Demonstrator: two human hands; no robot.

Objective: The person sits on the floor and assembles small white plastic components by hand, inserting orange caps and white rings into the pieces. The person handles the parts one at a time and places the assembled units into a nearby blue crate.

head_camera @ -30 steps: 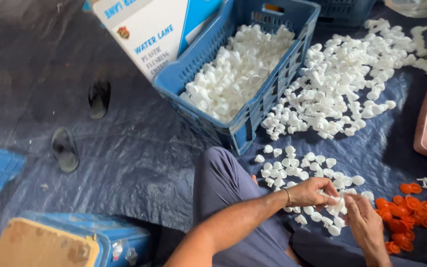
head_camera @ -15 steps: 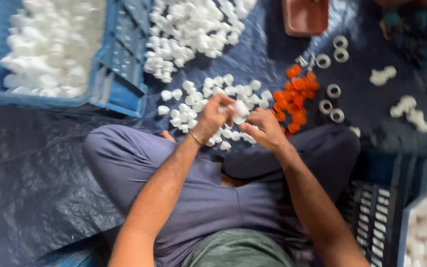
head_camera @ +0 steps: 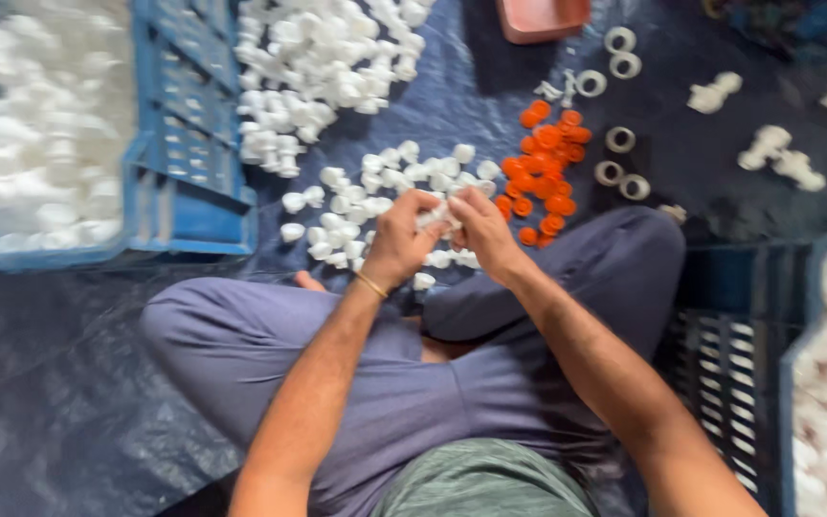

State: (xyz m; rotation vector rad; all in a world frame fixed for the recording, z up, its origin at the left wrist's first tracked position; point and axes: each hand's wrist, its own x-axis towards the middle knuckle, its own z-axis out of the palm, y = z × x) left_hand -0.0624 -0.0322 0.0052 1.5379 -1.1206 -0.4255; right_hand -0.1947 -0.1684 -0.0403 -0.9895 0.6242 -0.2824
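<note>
We see the left hand [head_camera: 396,239] and right hand [head_camera: 483,233] meeting, fingers closed together on a small white cap [head_camera: 437,216] above the scattered white caps [head_camera: 361,206] on the dark tarp [head_camera: 69,383]; orange caps [head_camera: 543,177] lie just right; a blue crate [head_camera: 189,163] stands at the tarp's left edge.

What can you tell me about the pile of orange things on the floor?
The orange caps are small round pieces that look like plastic, bright orange, too blurred to show detail. They lie loose in a narrow heap on the dark blue sheet, just beyond the person's knee. White caps are spread to one side and white rings to the other. The right hand is close, but no hand touches them.
</note>
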